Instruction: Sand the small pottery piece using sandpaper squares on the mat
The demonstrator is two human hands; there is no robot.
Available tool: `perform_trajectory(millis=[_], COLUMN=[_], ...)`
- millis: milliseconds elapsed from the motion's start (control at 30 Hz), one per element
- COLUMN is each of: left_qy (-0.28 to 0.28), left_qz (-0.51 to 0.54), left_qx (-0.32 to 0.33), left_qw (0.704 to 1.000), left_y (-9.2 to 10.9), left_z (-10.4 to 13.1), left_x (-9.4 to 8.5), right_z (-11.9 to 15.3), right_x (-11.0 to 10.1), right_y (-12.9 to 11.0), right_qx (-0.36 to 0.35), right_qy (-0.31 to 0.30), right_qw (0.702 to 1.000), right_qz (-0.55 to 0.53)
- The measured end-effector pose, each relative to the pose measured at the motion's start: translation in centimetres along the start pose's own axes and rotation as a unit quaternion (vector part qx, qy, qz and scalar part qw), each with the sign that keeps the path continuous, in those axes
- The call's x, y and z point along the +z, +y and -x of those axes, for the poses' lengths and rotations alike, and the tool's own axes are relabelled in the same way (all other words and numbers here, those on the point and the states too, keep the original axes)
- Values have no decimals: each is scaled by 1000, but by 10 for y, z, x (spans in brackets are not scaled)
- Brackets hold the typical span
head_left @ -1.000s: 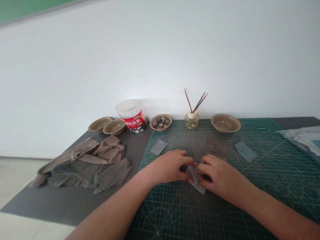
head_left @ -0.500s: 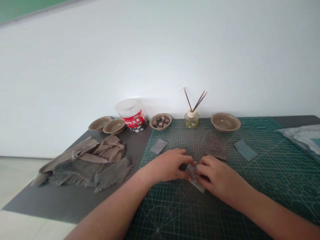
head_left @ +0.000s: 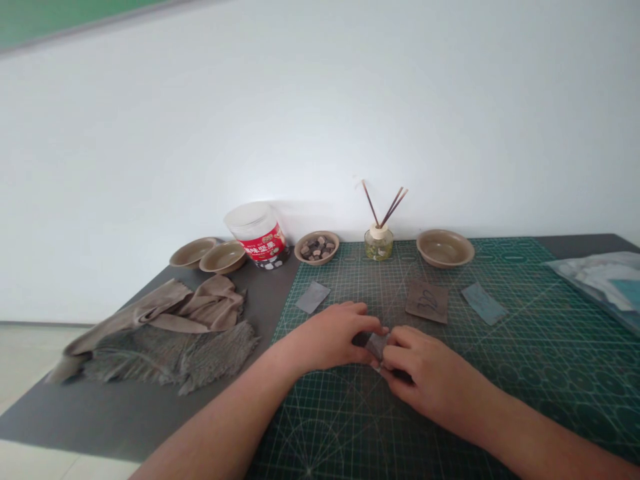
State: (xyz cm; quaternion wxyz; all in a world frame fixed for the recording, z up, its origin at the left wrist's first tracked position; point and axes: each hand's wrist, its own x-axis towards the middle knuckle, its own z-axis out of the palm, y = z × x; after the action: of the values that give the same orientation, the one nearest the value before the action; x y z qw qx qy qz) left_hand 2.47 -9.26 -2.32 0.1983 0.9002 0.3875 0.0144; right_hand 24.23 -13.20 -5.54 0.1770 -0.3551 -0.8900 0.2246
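Observation:
Over the green cutting mat (head_left: pixel 350 427) my two hands meet at a small grey piece of sandpaper (head_left: pixel 377 343). My left hand (head_left: pixel 333 339) pinches its left side between thumb and fingers. From the right, my right hand (head_left: pixel 425 367) has its fingers closed on the same piece and covers much of it. Whether anything is wrapped inside the piece, I cannot tell. Just beyond my hands lie a brown square of sandpaper (head_left: pixel 427 302) with dark handwriting, a blue-grey strip (head_left: pixel 483 303) and another grey piece (head_left: pixel 313 297).
Along the wall stand a bowl of small stones (head_left: pixel 317 248), a reed diffuser (head_left: pixel 379 243), an empty bowl (head_left: pixel 445 248), a red-labelled jar (head_left: pixel 260 240) and two more bowls (head_left: pixel 223 257). Cloths (head_left: pixel 170 340) lie left, a plastic bag (head_left: pixel 605 280) right.
The lower end of the grey sandpaper that stuck out below my fingers no longer shows; it appears folded or turned under my right hand. The view has shifted slightly.

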Motion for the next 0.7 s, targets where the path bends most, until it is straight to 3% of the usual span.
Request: perform_trajectory(millis=[167, 333, 467, 600, 700], left_qy=[5, 6, 4, 4, 7], left_qz=[2, 1, 2, 2, 4], left_qx=[6, 3, 1, -2, -2], left_qw=[1000, 1000, 1000, 1000, 1000], left_y=[-2, -2, 0, -1, -2], left_z=[0, 0, 0, -1, -1], left_x=[1, 1, 1, 1, 2], right_z=[-2, -6, -6, -5, -3], right_x=[-7, -8, -10, -9, -9], right_y=[5, 6, 9, 7, 6], right_qx=[38, 12, 45, 4, 36], right_qy=[-19, -26, -21, -19, -19], right_qw=[999, 1000, 999, 1000, 999], right_qz=[4, 3, 13, 4, -10])
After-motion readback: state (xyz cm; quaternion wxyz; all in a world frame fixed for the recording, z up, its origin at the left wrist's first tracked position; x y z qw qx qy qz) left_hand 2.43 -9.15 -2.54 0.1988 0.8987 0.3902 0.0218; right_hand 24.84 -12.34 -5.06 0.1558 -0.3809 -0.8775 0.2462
